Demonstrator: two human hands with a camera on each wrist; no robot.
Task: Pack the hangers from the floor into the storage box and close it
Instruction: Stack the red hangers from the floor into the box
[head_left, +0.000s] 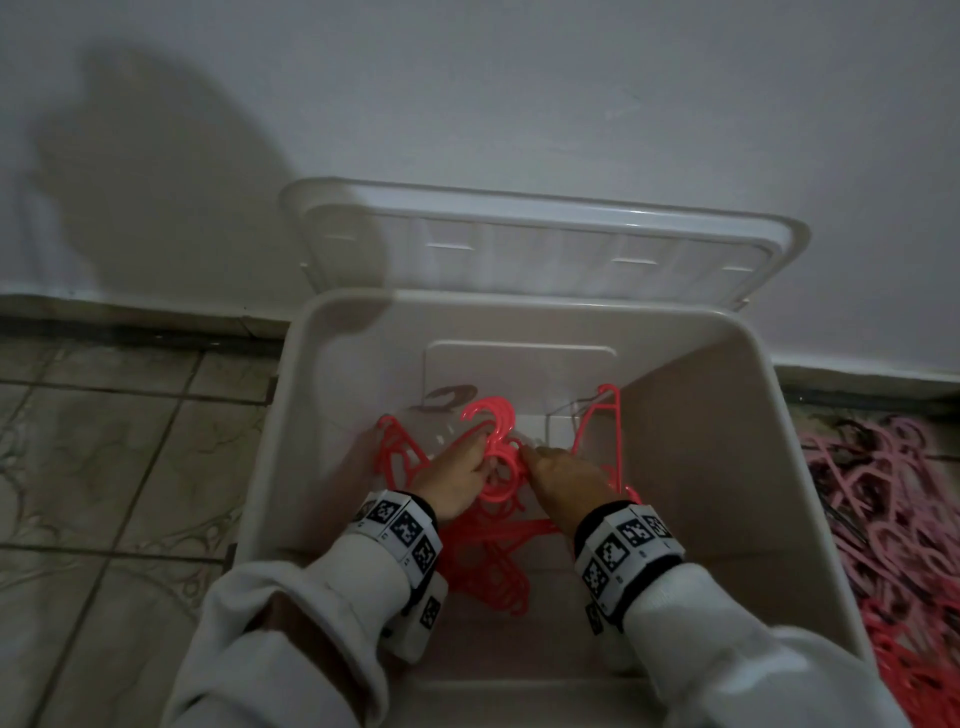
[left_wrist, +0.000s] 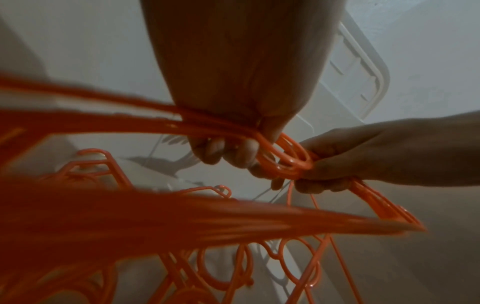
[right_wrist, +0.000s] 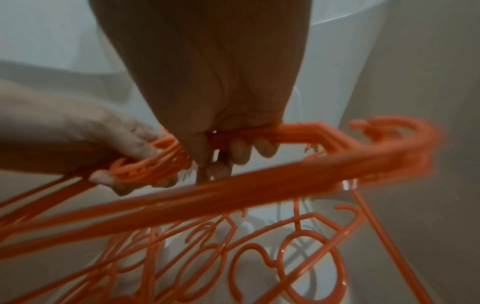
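Observation:
Both my hands are down inside the open white storage box (head_left: 727, 493). My left hand (head_left: 460, 475) and right hand (head_left: 558, 475) grip one bundle of coral-red hangers (head_left: 493, 418) near its hooks, side by side. In the left wrist view the fingers of my left hand (left_wrist: 226, 152) curl round the bundle's arms, and the right hand (left_wrist: 350, 160) grips the hooks (left_wrist: 285, 162). In the right wrist view my right hand (right_wrist: 228, 152) wraps a hanger bar (right_wrist: 272, 131). More red hangers (head_left: 488, 571) lie on the box bottom beneath.
The box lid (head_left: 519, 244) stands open, leaning back against the white wall. A pile of pink and red hangers (head_left: 883, 519) lies on the floor right of the box. Tiled floor (head_left: 130, 467) spreads to the left.

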